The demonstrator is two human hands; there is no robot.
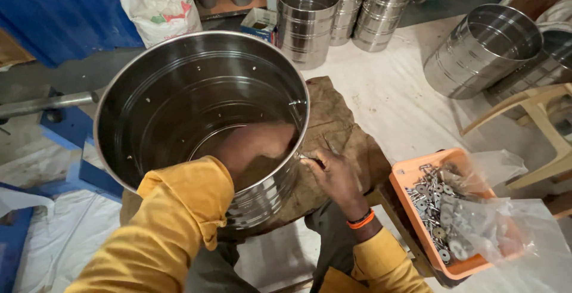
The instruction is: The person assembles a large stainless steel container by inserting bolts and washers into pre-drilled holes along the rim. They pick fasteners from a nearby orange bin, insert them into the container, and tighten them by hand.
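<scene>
White floor sheet (pixel 387 90), stacked steel drums (pixel 310 19), orange screw tray (pixel 411 177) beside big drum (pixel 196 108)

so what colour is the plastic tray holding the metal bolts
Orange; the plastic tray of metal bolts shows best in the head view.

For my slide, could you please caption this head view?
Left hand inside large shiny steel drum; right hand outside its wall, beside orange plastic tray of bolts.

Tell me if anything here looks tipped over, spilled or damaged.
Two things. A steel drum at the upper right lies tipped on its side, mouth open, while the stacked drums stand upright. The tray of bolts overhangs its stool edge. Nothing looks spilled or damaged.
</scene>
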